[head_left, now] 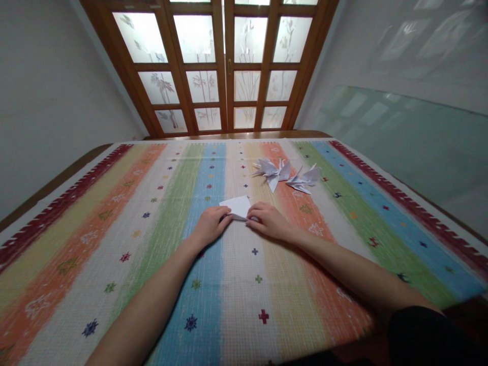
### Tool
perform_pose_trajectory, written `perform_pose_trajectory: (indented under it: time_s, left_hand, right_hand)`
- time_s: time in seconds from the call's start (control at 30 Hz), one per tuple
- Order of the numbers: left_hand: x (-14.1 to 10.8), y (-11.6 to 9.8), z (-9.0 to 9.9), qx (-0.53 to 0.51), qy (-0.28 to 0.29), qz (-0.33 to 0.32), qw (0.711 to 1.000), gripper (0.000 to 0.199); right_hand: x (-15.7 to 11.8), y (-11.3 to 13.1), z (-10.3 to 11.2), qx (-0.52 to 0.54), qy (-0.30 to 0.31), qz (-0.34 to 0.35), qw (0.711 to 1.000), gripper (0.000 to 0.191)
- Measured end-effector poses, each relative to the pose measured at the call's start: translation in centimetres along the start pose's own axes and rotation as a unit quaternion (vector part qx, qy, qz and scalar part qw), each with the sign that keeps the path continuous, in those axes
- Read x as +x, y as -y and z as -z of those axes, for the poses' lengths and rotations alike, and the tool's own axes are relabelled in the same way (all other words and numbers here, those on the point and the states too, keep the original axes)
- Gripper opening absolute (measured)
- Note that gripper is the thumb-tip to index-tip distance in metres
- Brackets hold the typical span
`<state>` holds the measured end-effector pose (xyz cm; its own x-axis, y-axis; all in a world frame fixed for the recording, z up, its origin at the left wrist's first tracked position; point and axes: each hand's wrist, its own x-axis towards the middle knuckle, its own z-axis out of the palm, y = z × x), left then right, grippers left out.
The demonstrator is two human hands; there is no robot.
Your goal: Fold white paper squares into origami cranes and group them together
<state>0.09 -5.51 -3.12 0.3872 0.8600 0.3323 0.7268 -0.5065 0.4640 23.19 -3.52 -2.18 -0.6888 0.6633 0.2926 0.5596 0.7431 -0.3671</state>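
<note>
A small folded piece of white paper [238, 205] lies on the striped tablecloth [240, 274], between my two hands. My left hand [214, 222] pinches its left side, with thumb and fingers together at the near left corner. At the right corner, my right hand [267, 220] grips the paper with its fingers curled and pressed together. The near edge of the paper is slightly raised between the fingertips. Parts of both side corners are hidden under my fingers.
Several folded white paper cranes [273, 173] sit close together beyond my right hand, on the orange and white stripes. Wooden doors [227, 66] with frosted panes stand behind the far table edge. A glass panel [404, 137] leans at the right wall.
</note>
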Motion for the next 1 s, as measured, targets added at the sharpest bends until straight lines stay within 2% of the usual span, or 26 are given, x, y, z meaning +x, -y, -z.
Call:
perform_pose_trajectory:
  time_s: [0.17, 0.27, 0.37, 0.47, 0.57, 0.63, 0.8, 0.87, 1.0]
  left_hand:
    - [0.7, -0.4, -0.7, 0.045, -0.046, 0.062, 0.996, 0.015]
    - [0.9, -0.5, -0.9, 0.085, -0.043, 0.078, 0.992, 0.011]
    - [0.9, -0.6, -0.9, 0.115, -0.033, 0.092, 0.989, 0.016]
    - [0.8, -0.7, -0.9, 0.129, -0.03, 0.105, 0.986, 0.023]
    - [0.6, -0.6, -0.7, 0.114, -0.031, 0.096, 0.988, 0.021]
    - [0.5, -0.5, -0.5, 0.08, -0.036, 0.083, 0.993, 0.018]
    - [0.3, -0.2, 0.2, 0.006, -0.027, 0.055, 0.998, 0.038]
    - [0.2, -0.2, 0.3, -0.001, -0.024, 0.057, 0.998, 0.041]
    - [0.0, -0.5, 0.2, 0.05, -0.01, 0.055, 0.997, 0.025]
  right_hand:
    - [-0.2, 0.1, -0.4, 0.014, -0.032, -0.055, 0.998, 0.011]
    - [-0.3, 0.2, -0.6, 0.019, -0.049, -0.073, 0.996, 0.01]
    - [-0.4, 0.2, -0.9, 0.015, -0.064, -0.064, 0.996, 0.016]
    - [-0.6, 0.2, -1.0, -0.008, -0.049, -0.028, 0.998, 0.017]
    - [-0.9, 0.2, -0.9, -0.02, -0.031, -0.011, 0.999, 0.018]
    - [-1.1, 0.3, -0.7, -0.003, -0.037, -0.024, 0.999, 0.018]
    - [-1.5, 0.1, -0.3, 0.094, -0.074, -0.085, 0.989, 0.045]
    - [-1.4, -0.2, -0.3, 0.118, -0.092, -0.108, 0.983, 0.041]
    - [-1.3, -0.8, -0.3, 0.135, -0.111, -0.144, 0.974, 0.029]
